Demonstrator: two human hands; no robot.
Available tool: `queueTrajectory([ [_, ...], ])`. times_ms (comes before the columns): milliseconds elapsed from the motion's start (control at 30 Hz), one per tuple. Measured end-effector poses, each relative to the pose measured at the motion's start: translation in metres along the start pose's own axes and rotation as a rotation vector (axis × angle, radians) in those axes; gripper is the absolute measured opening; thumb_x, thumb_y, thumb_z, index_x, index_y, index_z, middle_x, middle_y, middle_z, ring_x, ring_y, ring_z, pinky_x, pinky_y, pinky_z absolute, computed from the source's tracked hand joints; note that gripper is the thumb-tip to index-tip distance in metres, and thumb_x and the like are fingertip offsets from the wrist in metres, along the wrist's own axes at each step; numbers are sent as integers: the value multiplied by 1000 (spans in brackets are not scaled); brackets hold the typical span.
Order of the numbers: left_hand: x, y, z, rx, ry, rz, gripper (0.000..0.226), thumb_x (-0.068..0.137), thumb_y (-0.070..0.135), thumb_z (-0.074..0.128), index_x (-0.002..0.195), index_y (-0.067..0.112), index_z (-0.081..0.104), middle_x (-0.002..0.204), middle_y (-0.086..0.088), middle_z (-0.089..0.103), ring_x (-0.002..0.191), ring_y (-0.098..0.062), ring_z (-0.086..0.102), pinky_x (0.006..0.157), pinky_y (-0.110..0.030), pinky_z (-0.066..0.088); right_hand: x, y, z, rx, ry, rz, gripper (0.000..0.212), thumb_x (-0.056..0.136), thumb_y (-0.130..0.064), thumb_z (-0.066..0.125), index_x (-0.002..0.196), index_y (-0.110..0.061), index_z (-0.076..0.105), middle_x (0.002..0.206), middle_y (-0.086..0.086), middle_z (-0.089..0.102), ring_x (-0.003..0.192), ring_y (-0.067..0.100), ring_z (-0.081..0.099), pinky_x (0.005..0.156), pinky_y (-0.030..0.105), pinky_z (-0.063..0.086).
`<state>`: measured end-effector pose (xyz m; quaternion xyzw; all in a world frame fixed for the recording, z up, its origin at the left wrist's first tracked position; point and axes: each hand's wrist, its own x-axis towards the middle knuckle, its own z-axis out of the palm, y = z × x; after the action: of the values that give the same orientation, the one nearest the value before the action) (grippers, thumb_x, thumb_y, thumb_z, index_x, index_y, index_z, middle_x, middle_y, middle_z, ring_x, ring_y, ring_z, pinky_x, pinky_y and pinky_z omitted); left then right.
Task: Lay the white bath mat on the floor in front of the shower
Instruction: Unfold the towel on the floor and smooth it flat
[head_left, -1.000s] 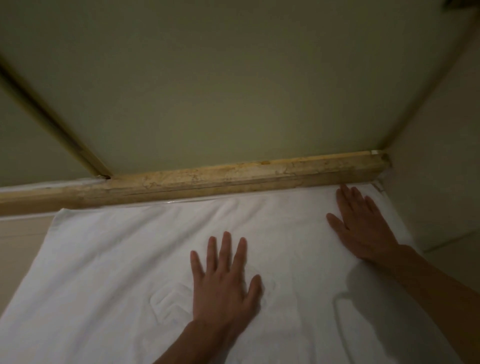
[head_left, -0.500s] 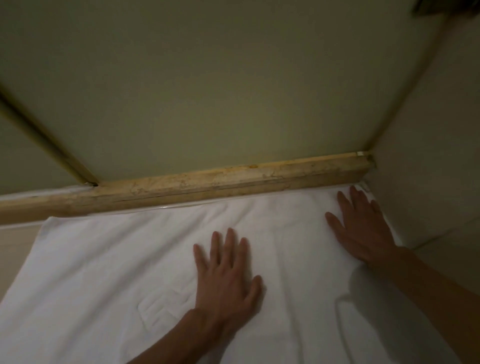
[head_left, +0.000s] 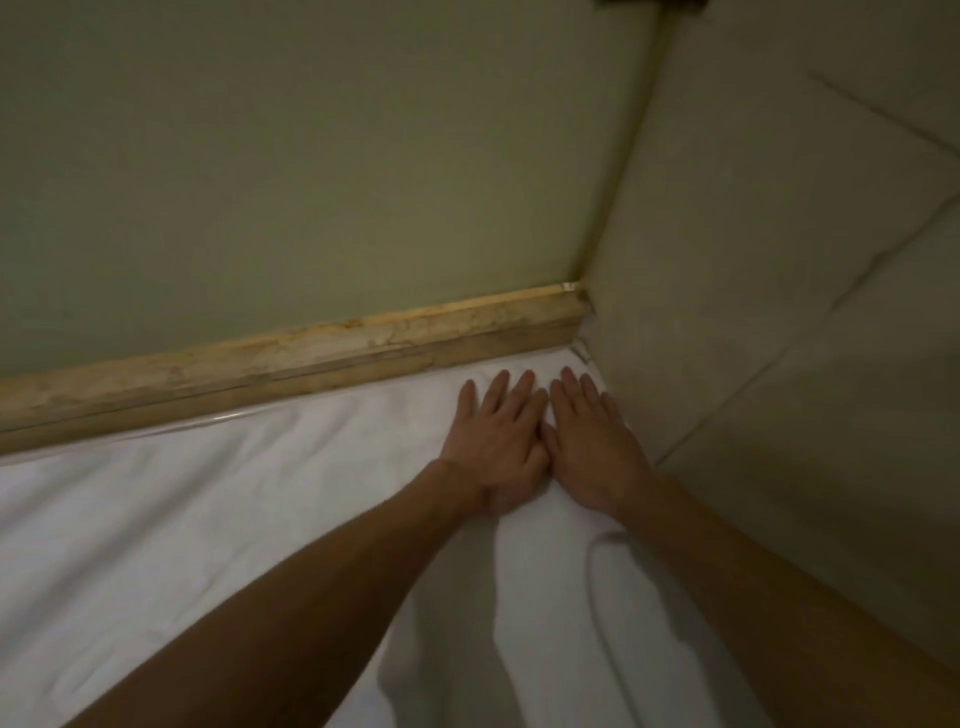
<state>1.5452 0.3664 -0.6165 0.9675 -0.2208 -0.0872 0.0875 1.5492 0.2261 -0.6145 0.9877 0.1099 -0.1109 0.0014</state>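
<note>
1. The white bath mat (head_left: 234, 519) lies spread on the floor, its far edge running along the foot of a worn, yellowish stone curb (head_left: 311, 353).
2. Above the curb rises a plain greenish shower panel (head_left: 311, 182). It meets a tiled wall (head_left: 779, 312) at the corner on the right.
3. The mat's right end reaches into that corner, right up to the wall.
4. The left hand (head_left: 498, 447) rests palm down on the mat near the corner, with its fingers (head_left: 498, 387) straight and slightly fanned. It grips nothing.
5. The right hand (head_left: 592, 452) lies flat just beside it, fingers (head_left: 569, 384) straight and held close together. It pinches nothing either.
6. The two hands touch along their inner edges, at the thumbs.
7. Both sets of fingertips point towards the curb and stop just short of it.
8. Both bare forearms stretch out over the mat and cast soft shadows on the cloth.
9. The cloth shows a few shallow creases on the left side.
</note>
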Motion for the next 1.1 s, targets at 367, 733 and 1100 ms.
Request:
queueTrajectory([
  [367, 9, -8, 2, 68, -29, 19, 71, 87, 44, 4, 155, 21, 0, 163, -2, -5, 149, -23, -10, 116, -54, -10, 7, -3, -8, -6, -21, 37, 59, 102, -34, 18, 151, -6, 0, 160, 13, -7, 147, 24, -4, 119, 38, 1],
  [733, -37, -20, -22, -88, 30, -14, 65, 96, 47, 10, 154, 17, 10, 163, -8, 2, 149, -26, -1, 119, -50, -2, -12, -35, -31, 18, -1, -27, 56, 101, -22, 25, 151, -8, 3, 159, 16, -3, 148, 27, -1, 120, 36, 1],
  [1100, -159, -106, -25, 13, 64, -307, 61, 100, 43, 18, 154, 15, 12, 162, -10, 6, 148, -27, 4, 119, -47, 0, -31, -160, -46, 80, 16, -322, 57, 101, -34, 31, 151, -14, 12, 160, 10, 8, 147, 20, 7, 118, 31, 3],
])
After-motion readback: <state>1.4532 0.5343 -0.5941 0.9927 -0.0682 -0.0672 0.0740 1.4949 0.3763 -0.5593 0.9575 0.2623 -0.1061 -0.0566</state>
